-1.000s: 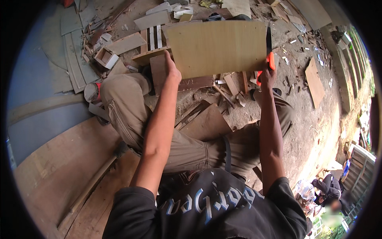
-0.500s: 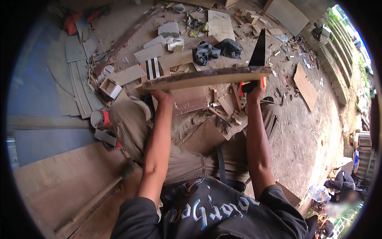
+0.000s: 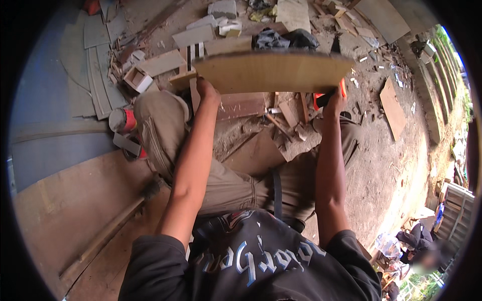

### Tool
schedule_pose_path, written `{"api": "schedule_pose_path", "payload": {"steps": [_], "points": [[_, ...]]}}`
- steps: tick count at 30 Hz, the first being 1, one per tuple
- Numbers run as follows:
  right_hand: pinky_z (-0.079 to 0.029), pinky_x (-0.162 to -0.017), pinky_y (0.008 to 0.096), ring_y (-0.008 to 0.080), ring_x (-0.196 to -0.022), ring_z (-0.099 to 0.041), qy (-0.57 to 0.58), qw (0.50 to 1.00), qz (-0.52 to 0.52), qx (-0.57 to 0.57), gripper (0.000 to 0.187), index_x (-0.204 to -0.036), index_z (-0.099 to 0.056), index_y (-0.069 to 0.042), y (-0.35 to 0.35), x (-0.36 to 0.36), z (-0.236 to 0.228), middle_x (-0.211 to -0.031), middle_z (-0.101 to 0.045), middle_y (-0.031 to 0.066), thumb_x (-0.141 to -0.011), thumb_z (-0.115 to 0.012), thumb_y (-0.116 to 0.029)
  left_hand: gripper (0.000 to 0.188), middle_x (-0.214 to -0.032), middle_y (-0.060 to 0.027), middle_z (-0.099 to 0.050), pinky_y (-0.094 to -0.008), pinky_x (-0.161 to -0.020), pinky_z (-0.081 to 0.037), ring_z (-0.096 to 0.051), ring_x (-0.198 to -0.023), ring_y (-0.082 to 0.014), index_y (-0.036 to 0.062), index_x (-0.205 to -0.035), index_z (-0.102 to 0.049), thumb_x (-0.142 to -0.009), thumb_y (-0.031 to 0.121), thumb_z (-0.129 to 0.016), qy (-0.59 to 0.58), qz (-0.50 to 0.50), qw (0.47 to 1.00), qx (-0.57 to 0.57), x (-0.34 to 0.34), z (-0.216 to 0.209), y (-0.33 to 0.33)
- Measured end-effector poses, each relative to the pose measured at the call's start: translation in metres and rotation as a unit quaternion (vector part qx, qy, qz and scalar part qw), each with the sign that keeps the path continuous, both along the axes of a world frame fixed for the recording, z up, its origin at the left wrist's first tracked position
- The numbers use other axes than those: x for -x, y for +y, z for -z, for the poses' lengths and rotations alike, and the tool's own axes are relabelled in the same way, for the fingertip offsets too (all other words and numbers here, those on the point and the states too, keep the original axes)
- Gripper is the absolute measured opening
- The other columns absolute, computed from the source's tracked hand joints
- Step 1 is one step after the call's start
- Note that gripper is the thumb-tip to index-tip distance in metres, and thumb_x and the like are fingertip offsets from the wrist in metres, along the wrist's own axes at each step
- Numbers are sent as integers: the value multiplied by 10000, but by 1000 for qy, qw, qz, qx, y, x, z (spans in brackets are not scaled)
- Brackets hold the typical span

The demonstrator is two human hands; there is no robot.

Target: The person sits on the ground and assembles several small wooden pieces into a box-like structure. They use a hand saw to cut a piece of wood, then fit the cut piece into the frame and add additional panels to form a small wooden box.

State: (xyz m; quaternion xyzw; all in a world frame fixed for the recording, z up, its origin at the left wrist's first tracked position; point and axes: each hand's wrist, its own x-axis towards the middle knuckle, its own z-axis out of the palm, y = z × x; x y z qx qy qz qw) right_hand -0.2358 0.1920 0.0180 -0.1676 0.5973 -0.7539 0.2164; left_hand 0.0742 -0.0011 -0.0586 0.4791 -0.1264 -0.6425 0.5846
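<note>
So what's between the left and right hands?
In the head view, a pale wooden board spans from the left hand to the right hand; an orange-and-black tool handle sits at the right hand.

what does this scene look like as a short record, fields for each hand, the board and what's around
left hand: gripping left end of board
right hand: holding saw at board's right end
board state: raised, tilted, pale face and dark long edge showing
beyond board: black bags
far left: open box
lower right: another person
</note>
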Motion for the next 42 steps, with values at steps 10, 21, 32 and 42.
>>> {"api": "schedule_pose_path", "payload": {"steps": [10,21,32,42], "points": [[-417,-539,354,154,-587,-518,75,876,89,-468,447,-789,-632,30,31,31,185,-673,-578,80,-876,-600,-407,922,-1403,-156,-461,-424,-1032,-397,-470,-1255,-292,12,-1418,-375,-843,729,-440,-240,144,921,-270,-3,152,58],[-458,-754,423,348,-850,-613,153,899,40,-408,427,-1006,-533,21,0,-26,136,-899,-627,233,-896,-616,-383,656,-1137,-247,-534,-451,-871,-459,-559,-1021,-355,-91,-1158,-499,-807,417,-722,-490,94,859,-117,2,185,33],[-439,-658,528,475,-803,-594,359,828,-8,-431,222,-944,-499,7,-48,-27,137,-828,-620,258,-908,-608,-183,552,-1140,-205,-509,-431,-928,-410,-511,-1066,-331,-25,-1232,-450,-818,223,-717,-604,169,776,-71,22,121,42],[-463,-658,483,428,-768,-627,256,816,-35,-517,243,-946,-566,-19,-71,8,168,-820,-650,224,-923,-598,-259,593,-1287,-243,-393,-481,-1010,-345,-417,-1191,-375,-51,-1320,-385,-861,204,-661,-612,162,771,-78,45,100,49]]}}
